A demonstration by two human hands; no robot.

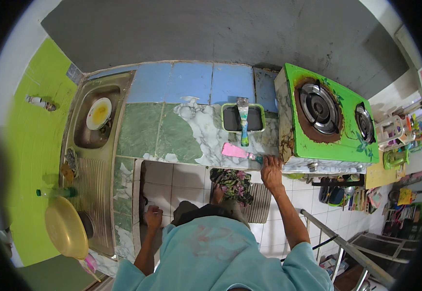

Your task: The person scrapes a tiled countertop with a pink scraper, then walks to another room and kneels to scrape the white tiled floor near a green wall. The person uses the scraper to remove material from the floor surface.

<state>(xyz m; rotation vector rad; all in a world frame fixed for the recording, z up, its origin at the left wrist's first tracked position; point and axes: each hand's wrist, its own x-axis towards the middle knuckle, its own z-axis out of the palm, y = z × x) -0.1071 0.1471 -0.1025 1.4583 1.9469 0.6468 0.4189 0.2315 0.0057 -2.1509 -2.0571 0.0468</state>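
Observation:
My right hand is at the front edge of the counter, its fingers closed over the handle end of a pink-bladed putty knife. That blade lies flat on the marble-patterned covering and points left. Just behind it is a small green-rimmed tray with a dark inside. Across the tray rests a second putty knife, its metal blade toward the wall and its blue-green handle toward me. My left hand hangs low in front of the counter, fingers curled, with nothing visible in it.
To the right stands a green two-burner stove. On the left, a metal sink holds a stained plate; a gold basin sits on its drainboard. A metal rail is at my right, and a patterned cloth lies on the floor.

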